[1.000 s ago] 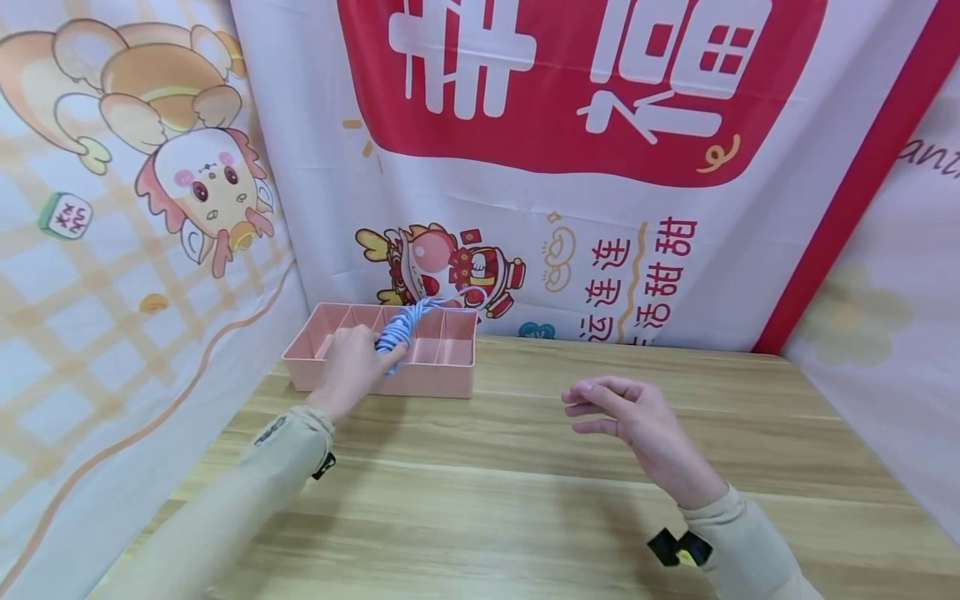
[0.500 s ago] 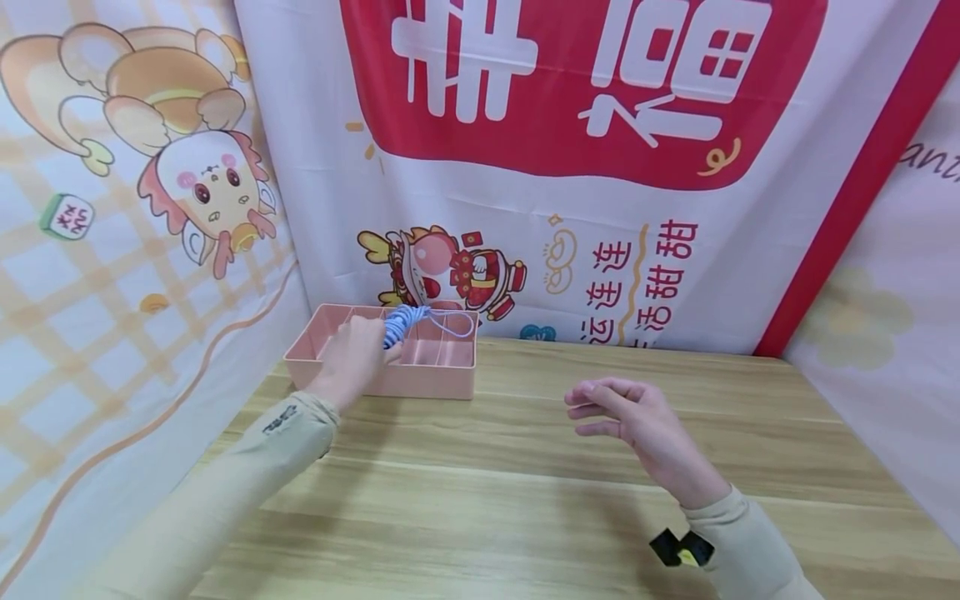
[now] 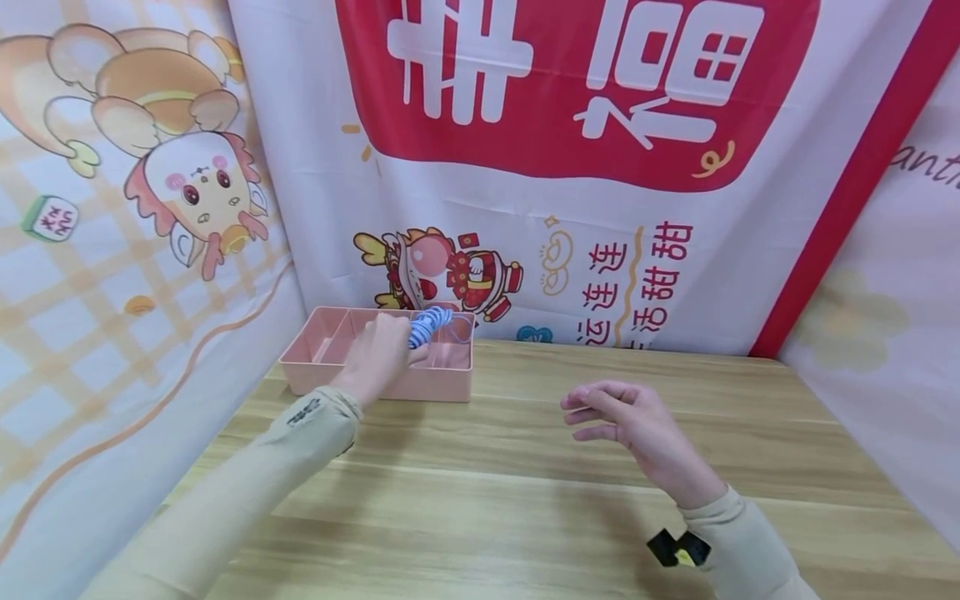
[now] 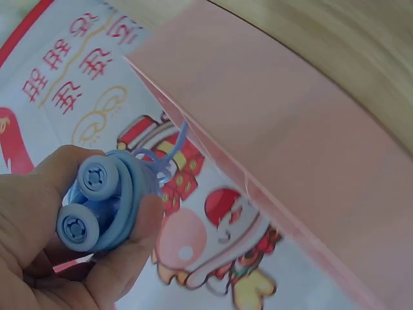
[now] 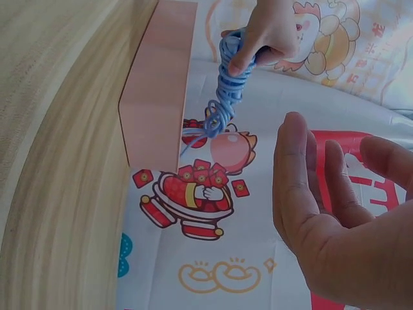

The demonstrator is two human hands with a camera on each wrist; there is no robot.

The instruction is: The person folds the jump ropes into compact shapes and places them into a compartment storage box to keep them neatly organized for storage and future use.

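Note:
In the head view my left hand [image 3: 375,354] grips a bundled light-blue jump rope [image 3: 427,327] over the right half of a pink divided box [image 3: 442,386]. The left wrist view shows two round handle ends [image 4: 78,227] sticking out of the coils, with fingers and thumb wrapped around the bundle. A loose loop of cord trails down to the box's opening, as the right wrist view shows. Whether the bundle touches the dividers cannot be seen. My right hand [image 3: 637,429] hovers above the table on the right, fingers loosely bent and holding nothing.
The box stands at the back left of a wooden table [image 3: 465,500], close to the printed cloth [image 3: 480,200] hanging behind. A patterned cloth [image 3: 135,333] lines the left side, and another pale cloth [image 3: 885,400] the right.
My left hand has carried the jump rope to the right along the box and a little lower, its loose loop now over the right-end compartment. The right hand has stayed almost still.

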